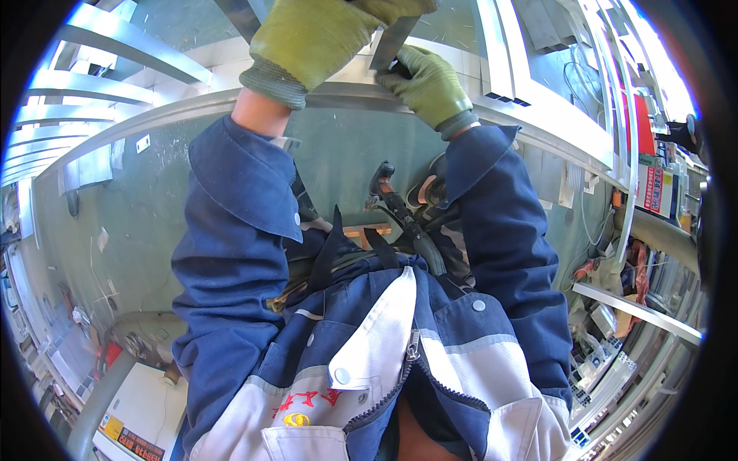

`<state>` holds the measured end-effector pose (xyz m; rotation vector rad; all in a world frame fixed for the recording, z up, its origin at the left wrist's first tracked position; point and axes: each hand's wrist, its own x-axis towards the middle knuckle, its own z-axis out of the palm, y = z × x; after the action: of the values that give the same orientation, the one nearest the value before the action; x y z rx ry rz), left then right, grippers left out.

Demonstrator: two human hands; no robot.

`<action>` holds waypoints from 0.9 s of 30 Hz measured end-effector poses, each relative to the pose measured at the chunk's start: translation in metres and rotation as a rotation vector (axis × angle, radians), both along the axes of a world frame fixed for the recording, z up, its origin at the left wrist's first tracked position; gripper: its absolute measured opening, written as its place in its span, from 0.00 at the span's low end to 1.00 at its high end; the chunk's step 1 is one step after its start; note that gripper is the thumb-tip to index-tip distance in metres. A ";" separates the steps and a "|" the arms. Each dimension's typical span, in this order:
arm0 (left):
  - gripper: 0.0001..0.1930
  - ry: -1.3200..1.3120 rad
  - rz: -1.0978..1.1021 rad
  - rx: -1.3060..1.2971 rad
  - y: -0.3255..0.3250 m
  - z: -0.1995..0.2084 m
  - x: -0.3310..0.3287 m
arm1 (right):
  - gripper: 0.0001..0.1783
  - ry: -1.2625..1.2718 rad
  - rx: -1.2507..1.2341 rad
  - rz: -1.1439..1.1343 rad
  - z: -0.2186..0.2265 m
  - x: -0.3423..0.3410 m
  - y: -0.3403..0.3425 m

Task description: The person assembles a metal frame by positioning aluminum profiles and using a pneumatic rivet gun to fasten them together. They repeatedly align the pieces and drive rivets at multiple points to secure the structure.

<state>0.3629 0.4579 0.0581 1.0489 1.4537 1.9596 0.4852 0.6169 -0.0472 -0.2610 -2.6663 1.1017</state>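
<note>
Both my hands wear yellow-green work gloves and reach out over a long pale metal beam [346, 94]. My left hand [323, 42] is bent over the upper part of a short, flat grey metal bar [393, 44], its fingers closed and partly cut off by the top edge. Around the lower end of that bar, my right hand [429, 88] is closed, with a dark fingertip patch showing at the bar's edge. Behind my left glove, another dark metal strip [241, 17] runs up out of view.
Several parallel metal bars [131, 50] form a rack at the left. White rectangular tubes [503, 58] lie beyond my right hand. Below the beam, a black and orange tool [396, 201] with a thick hose is near my waist. Metal profiles [615, 384] are stacked at the right.
</note>
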 end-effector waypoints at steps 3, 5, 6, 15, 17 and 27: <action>0.21 0.041 0.006 -0.021 -0.001 0.004 0.002 | 0.20 0.032 0.014 0.000 -0.002 0.001 0.000; 0.22 -0.006 -0.014 0.001 -0.001 0.005 0.002 | 0.20 0.038 0.016 -0.005 -0.002 0.001 -0.001; 0.22 -0.079 -0.046 0.046 0.000 0.000 -0.001 | 0.20 0.041 0.017 -0.009 -0.002 0.001 -0.001; 0.23 -0.260 -0.138 0.104 0.002 -0.003 -0.005 | 0.21 0.087 0.047 0.014 -0.004 0.002 0.001; 0.23 -0.236 -0.119 0.082 0.001 0.000 -0.003 | 0.22 0.061 -0.014 0.010 -0.002 0.001 -0.001; 0.22 -0.175 -0.087 0.109 0.000 -0.006 -0.006 | 0.22 0.086 -0.046 0.016 -0.004 0.001 -0.001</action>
<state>0.3570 0.4575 0.0522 0.9431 1.2016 2.0315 0.4861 0.6157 -0.0510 -0.1965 -2.5747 1.1527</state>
